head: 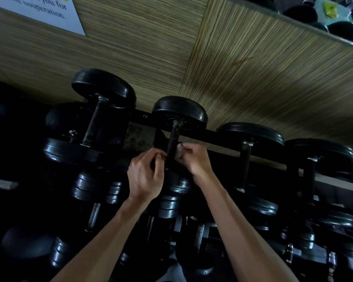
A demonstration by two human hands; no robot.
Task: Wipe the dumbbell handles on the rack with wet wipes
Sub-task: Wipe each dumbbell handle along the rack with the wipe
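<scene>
Wipe (179, 152) pinched in right hand (196, 161) against handle (172, 143); left hand (146, 176) grips handle opposite. Wrap fully, rub along whole length.

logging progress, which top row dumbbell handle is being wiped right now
The second handle from the left: both hands meet on it, the right hand holding the wipe. The others are untouched.

A black rack (208, 137) carries rows of black dumbbells (102, 110).

my wipe (179, 152): pale grey-white | dumbbell heads (179, 110): glossy black | handle (172, 139): dark | rack bar (212, 137): black | wall panel (253, 68): tan, fine stripes | sign (43, 11): white
</scene>
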